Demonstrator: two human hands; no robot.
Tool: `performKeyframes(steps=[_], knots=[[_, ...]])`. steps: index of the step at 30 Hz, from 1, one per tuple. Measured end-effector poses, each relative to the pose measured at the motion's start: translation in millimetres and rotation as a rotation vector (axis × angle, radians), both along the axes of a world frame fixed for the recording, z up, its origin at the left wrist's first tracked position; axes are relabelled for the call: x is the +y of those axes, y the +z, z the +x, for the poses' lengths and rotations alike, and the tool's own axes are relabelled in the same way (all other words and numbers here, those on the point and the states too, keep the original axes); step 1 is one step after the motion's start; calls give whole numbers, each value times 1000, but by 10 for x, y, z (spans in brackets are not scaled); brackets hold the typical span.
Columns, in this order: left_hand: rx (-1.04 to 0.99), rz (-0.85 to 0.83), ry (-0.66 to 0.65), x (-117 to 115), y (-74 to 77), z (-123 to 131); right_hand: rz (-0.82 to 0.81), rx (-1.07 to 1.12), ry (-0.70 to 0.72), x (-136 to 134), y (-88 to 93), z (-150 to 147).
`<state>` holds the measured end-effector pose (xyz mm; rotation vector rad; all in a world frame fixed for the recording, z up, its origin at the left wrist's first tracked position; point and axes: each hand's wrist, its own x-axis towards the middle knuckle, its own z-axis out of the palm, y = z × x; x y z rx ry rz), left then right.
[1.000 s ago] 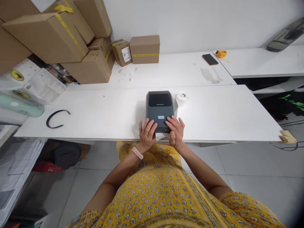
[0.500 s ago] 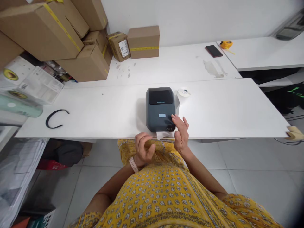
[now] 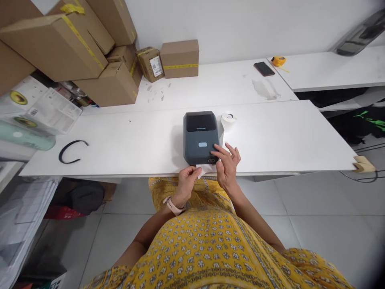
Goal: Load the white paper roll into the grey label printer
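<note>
A dark grey label printer (image 3: 200,138) stands near the front edge of the white table. White label paper (image 3: 205,170) sticks out of its front, towards me. My left hand (image 3: 187,182) pinches the left side of that paper between thumb and fingers. My right hand (image 3: 227,166) has its fingers spread, the fingertips at the printer's front right corner beside its small round button (image 3: 211,160). A roll of white labels (image 3: 228,121) stands just right of the printer, with its strip running along the printer's right side.
Cardboard boxes (image 3: 117,86) are stacked at the back left, with a smaller carton (image 3: 180,60) by the wall. A black headband (image 3: 67,151) lies at the left. A phone (image 3: 264,68) and a yellow tape measure (image 3: 278,61) lie at the back right.
My left hand has moved up to the printer's front and closed on the label paper. My right hand's fingers have spread and shifted slightly left. The view has shifted a little.
</note>
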<state>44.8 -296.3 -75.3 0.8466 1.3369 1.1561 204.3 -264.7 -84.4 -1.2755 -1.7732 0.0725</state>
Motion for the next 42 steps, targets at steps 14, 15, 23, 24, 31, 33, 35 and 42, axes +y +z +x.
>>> performKeyframes(steps=[14,15,23,24,31,33,35,42], knots=[[282,340,375,49,-89,-312,-40,-311,56,320,235,-53],[284,355,354,103,-51,-315,-62,-296,72,302,230,-47],[209,402,191,351,130,-283,-112,70,39,170,140,138],[216,415,196,389,142,-285,-103,86,53,206,170,151],[334,374,263,1018,132,-386,55,-8,124,929,681,58],[359,324,233,1223,111,-410,86,15,135,1226,830,15],[374,268,190,1389,102,-409,106,47,163,1547,946,-12],[446,157,89,1631,170,-317,162,85,210,2276,1098,3]])
